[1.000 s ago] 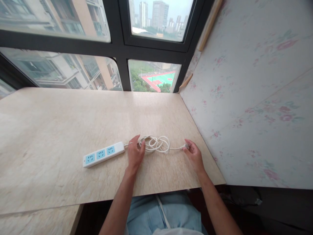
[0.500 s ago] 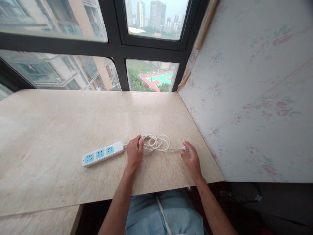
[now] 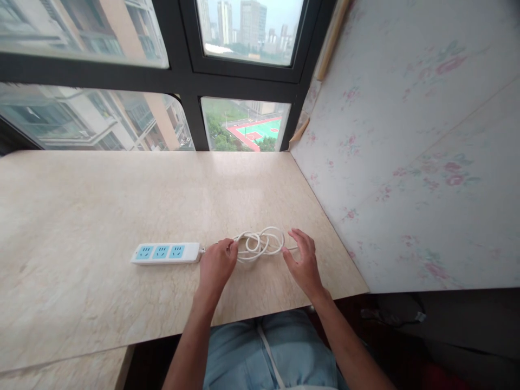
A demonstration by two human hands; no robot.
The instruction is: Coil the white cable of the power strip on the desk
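1. White cord (image 3: 259, 240): loosely looped on the near part of the marbled counter (image 3: 93, 303), between the hands.
2. Left hand (image 3: 218, 264): thumb and fingers appear pinched on the loops' left end.
3. Right hand (image 3: 304, 265): fingers parted around the cord's right end, not gripping.
4. Power strip (image 3: 166, 253): left of the left hand.
5. Step, seemingly: gathering hold of the cord; a two-handed grip would call for closing the right fingers.

Dark-framed windows (image 3: 184, 82) light a beige marbled counter (image 3: 162, 200) beside a floral wall (image 3: 406, 162), above what seems a dark floor (image 3: 402, 349).
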